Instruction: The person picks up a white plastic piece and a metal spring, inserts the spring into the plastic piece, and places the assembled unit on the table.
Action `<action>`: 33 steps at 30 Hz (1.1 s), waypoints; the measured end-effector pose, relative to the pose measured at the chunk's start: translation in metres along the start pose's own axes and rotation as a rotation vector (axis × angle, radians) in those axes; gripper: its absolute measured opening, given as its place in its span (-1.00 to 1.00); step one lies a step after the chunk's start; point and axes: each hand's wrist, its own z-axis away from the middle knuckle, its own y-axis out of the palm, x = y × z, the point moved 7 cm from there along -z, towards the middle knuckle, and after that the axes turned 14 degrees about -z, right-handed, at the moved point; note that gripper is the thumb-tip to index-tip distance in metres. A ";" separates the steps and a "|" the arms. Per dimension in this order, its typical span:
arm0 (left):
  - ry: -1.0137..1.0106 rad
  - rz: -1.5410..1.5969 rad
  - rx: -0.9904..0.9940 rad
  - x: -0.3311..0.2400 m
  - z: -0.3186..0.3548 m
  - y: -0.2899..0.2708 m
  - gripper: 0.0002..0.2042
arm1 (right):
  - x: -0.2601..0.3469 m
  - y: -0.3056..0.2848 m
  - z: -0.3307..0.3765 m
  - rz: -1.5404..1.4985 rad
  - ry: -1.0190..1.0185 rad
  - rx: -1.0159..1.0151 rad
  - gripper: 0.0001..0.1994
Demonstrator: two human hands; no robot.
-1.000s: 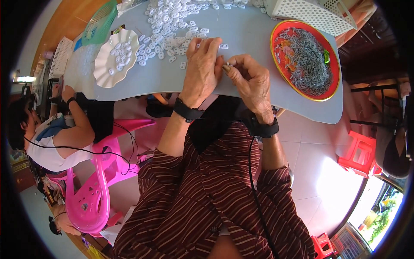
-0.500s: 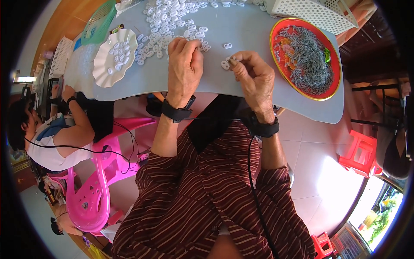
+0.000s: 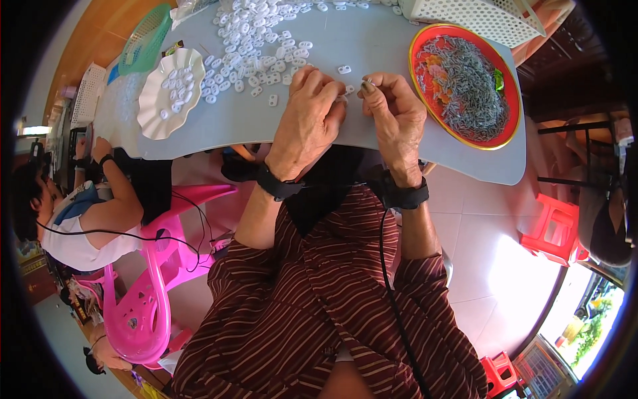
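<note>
My left hand (image 3: 307, 125) is closed over the table, with a small white plastic piece (image 3: 342, 98) showing at its thumb and fingertips. Just to its right, my right hand (image 3: 393, 118) pinches thumb and fingers together; whatever is between them is too small to make out. Another white two-holed piece (image 3: 343, 69) lies beyond the hands, and a single one (image 3: 273, 100) rests left of my left hand. A heap of similar white oval pieces (image 3: 249, 50) spreads across the far left. On the right stands a red, gold-rimmed tray (image 3: 421, 100) holding many small grey metal pins (image 3: 475, 100).
A cream scalloped dish (image 3: 149, 110) with white pieces stands at left, near a green basket (image 3: 146, 40). A white perforated basket (image 3: 472, 18) sits at the far right. Another person (image 3: 100, 219) sits to my left by a pink chair (image 3: 143, 319). A red stool (image 3: 551, 229) stands right.
My left hand has moved right and nearer, away from the heap, to a white piece close to my right hand. My right hand stays nearly in place. A single piece now lies left of my left hand.
</note>
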 end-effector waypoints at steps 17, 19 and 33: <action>-0.046 -0.012 0.049 0.006 0.004 0.004 -0.80 | 0.002 0.004 0.003 0.023 0.030 0.036 -0.90; -0.045 -0.038 0.065 0.006 0.005 0.005 -0.81 | 0.000 0.003 0.002 0.029 0.034 0.051 -0.90; -0.063 0.073 -0.067 -0.005 -0.009 0.006 -0.77 | 0.000 -0.004 0.005 -0.080 -0.039 -0.025 -0.89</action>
